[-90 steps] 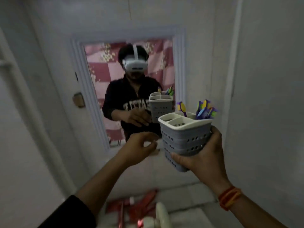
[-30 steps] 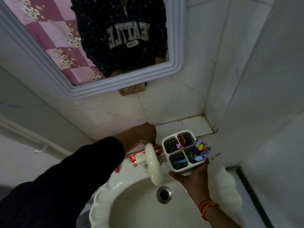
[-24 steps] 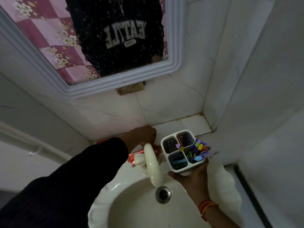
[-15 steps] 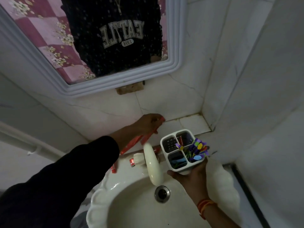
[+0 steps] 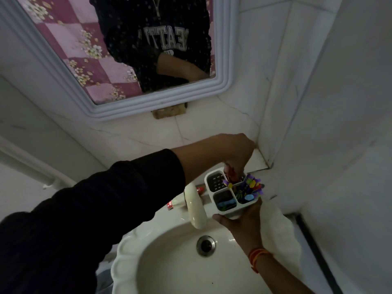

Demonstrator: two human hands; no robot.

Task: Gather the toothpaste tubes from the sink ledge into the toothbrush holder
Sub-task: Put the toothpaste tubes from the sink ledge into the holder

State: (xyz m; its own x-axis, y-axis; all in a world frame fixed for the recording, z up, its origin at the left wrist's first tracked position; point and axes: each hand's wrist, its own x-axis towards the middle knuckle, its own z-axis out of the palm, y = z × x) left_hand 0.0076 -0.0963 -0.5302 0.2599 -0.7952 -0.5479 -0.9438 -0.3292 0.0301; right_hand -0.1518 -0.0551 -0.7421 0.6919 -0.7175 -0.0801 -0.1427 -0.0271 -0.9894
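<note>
My right hand (image 5: 244, 221) grips the white four-compartment toothbrush holder (image 5: 212, 188) from below, over the sink's back rim. Colourful toothbrushes (image 5: 251, 187) fill its right compartment. My left hand (image 5: 235, 153) is above the holder's far compartment, fingers closed on a red toothpaste tube (image 5: 230, 174) whose lower end is down in that compartment. Another red toothpaste tube (image 5: 200, 189) lies on the sink ledge behind the tap, and a red-and-white tube end (image 5: 170, 205) shows left of the tap.
The cream tap (image 5: 194, 209) curves over the white basin (image 5: 135, 251) with its metal drain (image 5: 205, 245). A framed mirror (image 5: 148, 102) hangs on the tiled wall. A white cloth (image 5: 280, 236) lies on the right rim. The right wall is close.
My left hand lifted a red tube off the ledge and carried it right, over the holder, and its end now sits in the far compartment. The holder has barely moved.
</note>
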